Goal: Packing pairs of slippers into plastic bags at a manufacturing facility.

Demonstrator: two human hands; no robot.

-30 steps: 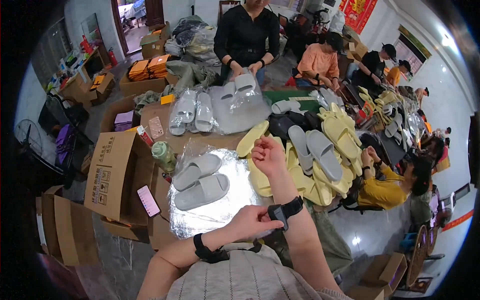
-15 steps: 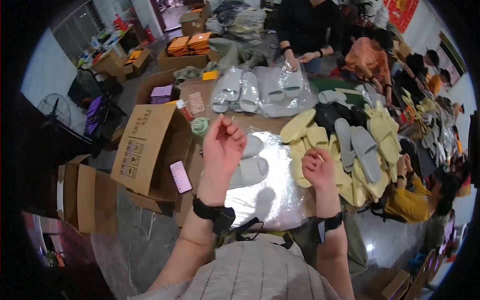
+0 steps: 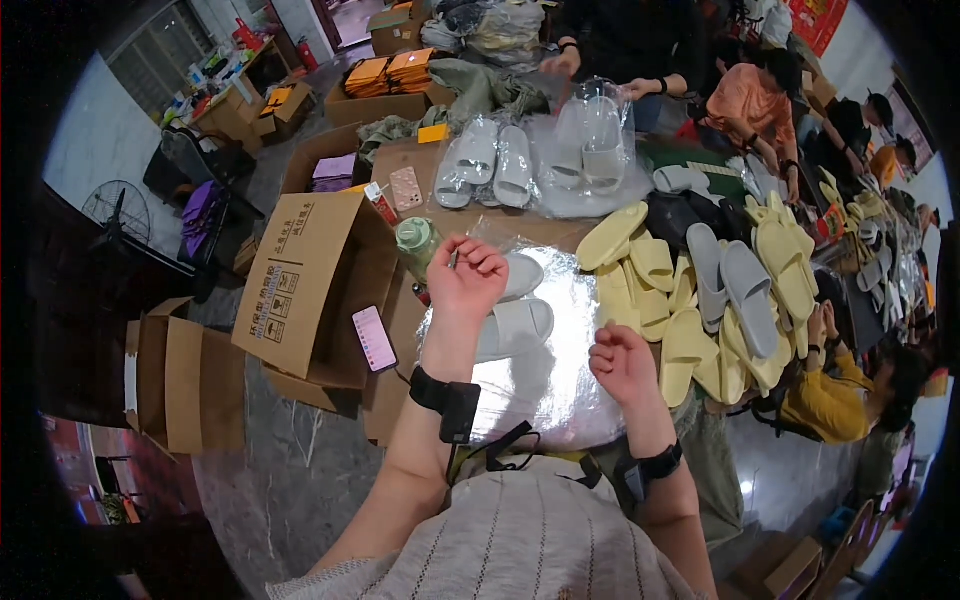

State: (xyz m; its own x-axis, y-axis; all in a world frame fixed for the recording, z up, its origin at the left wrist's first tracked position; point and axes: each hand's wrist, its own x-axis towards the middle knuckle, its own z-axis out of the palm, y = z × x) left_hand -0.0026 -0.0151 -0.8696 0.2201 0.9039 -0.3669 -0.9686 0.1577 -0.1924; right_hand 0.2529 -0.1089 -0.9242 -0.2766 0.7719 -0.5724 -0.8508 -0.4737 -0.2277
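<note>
Palm up, my left hand (image 3: 467,280) hovers just left of a pair of light grey slippers, its fingers loosely curled and apart with nothing in them. Of that pair, the nearer slipper (image 3: 515,330) lies with its toe to the right, and the farther slipper (image 3: 522,275) is partly covered by my hand. Both rest on a shiny clear plastic bag stack (image 3: 560,390). Over the stack's right side, my right hand (image 3: 625,362) is empty too, half curled, near the pile of yellow slippers (image 3: 688,345). Each wrist wears a black strap.
A green bottle (image 3: 418,240), a pink-screened phone (image 3: 375,338) and an open cardboard box (image 3: 300,280) are on the left. Bagged grey slippers (image 3: 478,160) lie at the back. Across the table a co-worker's hand (image 3: 640,88) holds a bagged pair (image 3: 600,140). Others sit at right.
My hands have come closer together, and the left fingers have curled more. Across the table, the co-worker has raised the bagged pair upright. The whole view has shifted slightly.
</note>
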